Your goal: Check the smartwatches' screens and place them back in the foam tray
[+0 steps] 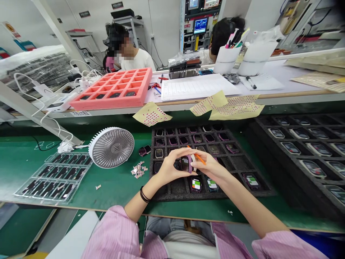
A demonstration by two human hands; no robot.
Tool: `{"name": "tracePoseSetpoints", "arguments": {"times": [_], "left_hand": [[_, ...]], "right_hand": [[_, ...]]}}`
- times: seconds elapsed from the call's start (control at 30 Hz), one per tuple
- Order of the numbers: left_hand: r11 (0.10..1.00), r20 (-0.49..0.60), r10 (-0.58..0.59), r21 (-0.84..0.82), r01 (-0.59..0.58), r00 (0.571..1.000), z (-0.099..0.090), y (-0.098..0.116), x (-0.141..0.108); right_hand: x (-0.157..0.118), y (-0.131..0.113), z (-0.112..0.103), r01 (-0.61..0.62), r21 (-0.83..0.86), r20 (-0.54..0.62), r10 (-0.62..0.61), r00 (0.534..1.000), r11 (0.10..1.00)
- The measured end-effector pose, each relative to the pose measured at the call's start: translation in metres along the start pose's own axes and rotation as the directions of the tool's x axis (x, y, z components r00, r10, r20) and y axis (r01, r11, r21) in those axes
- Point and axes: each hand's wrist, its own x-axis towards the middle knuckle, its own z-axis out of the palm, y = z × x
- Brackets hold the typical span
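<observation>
Left hand (168,167) and right hand (208,167) grip a smartwatch (185,164); black foam tray (172,187) holds more watches.

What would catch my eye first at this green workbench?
Probably the left hand and right hand meeting over a black foam tray, holding a smartwatch and an orange pick. Further back sits a salmon-pink foam tray, and a round grey fan lies on the green mat to the left.
</observation>
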Motion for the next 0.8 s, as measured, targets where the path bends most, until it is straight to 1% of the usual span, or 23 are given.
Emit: {"name": "tracePoseSetpoints", "arguments": {"times": [0.1,0.17,0.37,0.47,0.53,0.6,0.67,0.73,0.8], "left_hand": [[0.999,0.055,-0.022,0.031,0.020,0.998,0.000,0.001,0.001],[0.998,0.057,-0.011,0.069,0.007,0.998,0.000,0.003,0.002],[0.993,-0.004,0.077,0.095,-0.076,0.997,0.005,0.006,0.003],[0.993,-0.059,0.071,0.098,-0.065,0.996,0.006,0.006,0.002],[0.996,-0.105,0.040,0.085,-0.031,0.994,0.005,0.006,0.000],[0.999,-0.126,-0.006,0.046,0.012,0.992,0.004,0.006,-0.001],[0.999,-0.125,-0.051,0.002,0.052,0.991,0.002,0.007,-0.003],[0.997,-0.115,-0.079,-0.020,0.077,0.990,0.001,0.008,-0.004],[0.996,-0.111,-0.094,-0.019,0.092,0.989,0.001,0.008,-0.004]], "right_hand": [[0.000,0.001,-0.001,0.002,-0.028,0.000,-0.002,1.000,1.000],[-0.001,0.001,-0.001,0.013,-0.045,-0.009,-0.014,1.000,0.999],[-0.005,0.002,-0.002,0.053,-0.119,-0.004,-0.054,0.999,0.991],[-0.006,-0.002,-0.003,0.072,-0.142,0.016,-0.070,0.997,0.987],[-0.009,-0.007,-0.005,0.131,-0.153,-0.030,-0.137,0.990,0.980],[-0.016,-0.013,-0.008,0.248,-0.171,-0.119,-0.270,0.956,0.954],[-0.025,-0.018,-0.010,0.369,-0.202,-0.177,-0.405,0.897,0.907],[-0.036,-0.020,-0.011,0.460,-0.254,-0.158,-0.505,0.848,0.851],[-0.045,-0.019,-0.010,0.520,-0.325,-0.117,-0.579,0.807,0.790]]}}
